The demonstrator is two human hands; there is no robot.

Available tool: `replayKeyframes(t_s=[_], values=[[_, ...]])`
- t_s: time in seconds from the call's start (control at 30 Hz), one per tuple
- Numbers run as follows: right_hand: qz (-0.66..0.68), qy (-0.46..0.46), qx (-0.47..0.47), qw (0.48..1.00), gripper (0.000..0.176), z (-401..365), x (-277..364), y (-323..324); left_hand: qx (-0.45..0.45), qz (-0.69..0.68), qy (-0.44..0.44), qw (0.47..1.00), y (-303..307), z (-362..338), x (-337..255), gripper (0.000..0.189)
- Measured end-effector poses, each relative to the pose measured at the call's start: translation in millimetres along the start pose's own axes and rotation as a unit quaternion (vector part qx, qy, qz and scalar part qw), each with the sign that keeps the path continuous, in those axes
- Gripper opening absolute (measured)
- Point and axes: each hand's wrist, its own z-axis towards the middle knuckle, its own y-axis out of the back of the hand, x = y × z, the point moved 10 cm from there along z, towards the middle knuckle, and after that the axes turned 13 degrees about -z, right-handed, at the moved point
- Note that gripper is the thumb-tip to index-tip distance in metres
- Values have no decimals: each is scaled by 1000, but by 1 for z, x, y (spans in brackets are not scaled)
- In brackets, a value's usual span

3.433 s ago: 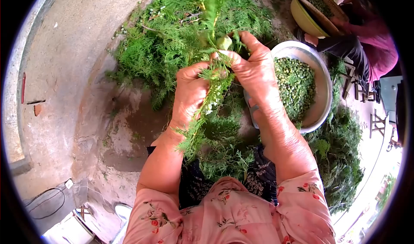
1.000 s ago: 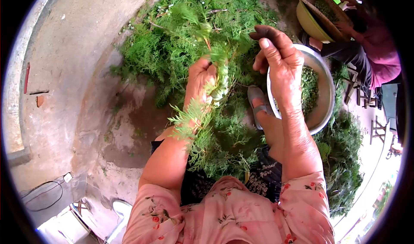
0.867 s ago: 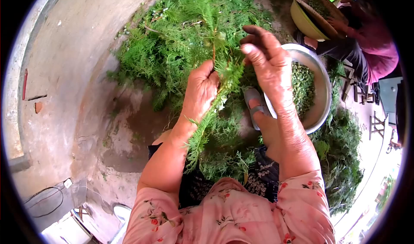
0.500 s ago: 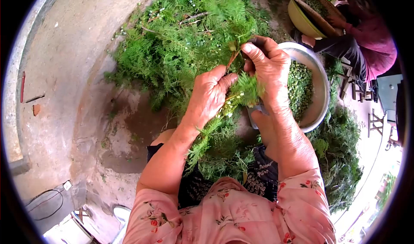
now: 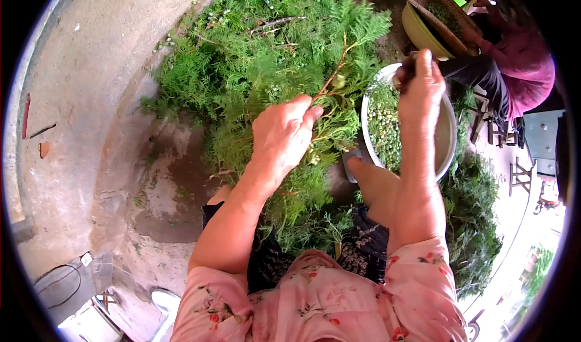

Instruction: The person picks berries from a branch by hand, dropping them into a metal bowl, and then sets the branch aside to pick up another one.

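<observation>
My left hand (image 5: 281, 133) is closed round the stem of a leafy evergreen branch (image 5: 334, 73). The branch points up and right, its feathery green tip spread beyond the stem. A few pale round cones cling to its twigs. Over the metal basin (image 5: 448, 157) is my right hand (image 5: 422, 91), its fingers curled inward. Whatever it may hold is hidden. Small green cones (image 5: 385, 124) mixed with bits of leaf fill part of the basin.
A large heap of cut evergreen branches (image 5: 242, 58) lies on the floor ahead. Darker greenery (image 5: 472, 221) is piled at the right. Behind the basin sits another person (image 5: 523, 70) with a woven tray (image 5: 439, 24) and a yellow basin (image 5: 417, 33).
My right hand has left the branch and moved right, over the basin. My left hand still grips the branch, having shifted slightly left.
</observation>
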Motion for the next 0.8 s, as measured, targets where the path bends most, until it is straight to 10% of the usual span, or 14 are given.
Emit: replayKeyframes(t_s=[0.23, 0.3, 0.37, 0.53, 0.7, 0.8], values=[[210, -17, 136, 968, 10, -11, 4, -32, -37, 126, -24, 991, 0, 9, 4, 18], [29, 3, 184, 983, 14, -28, 16, -44, -45, 136, -45, 989, 1, 9, 1, 17], [-254, 298, 144, 909, 36, -52, 51, -60, -55, 149, -51, 986, -1, 8, -3, 15], [-498, 315, 175, 789, 49, -63, 24, -87, -57, 142, -65, 986, -8, 3, -10, 15], [-398, 315, 134, 851, 32, -56, 16, -82, -44, 91, -57, 993, -5, 3, -9, 14], [-114, 163, 167, 966, 22, -44, 0, -70, -29, -43, -37, 998, 0, 5, -12, 17]])
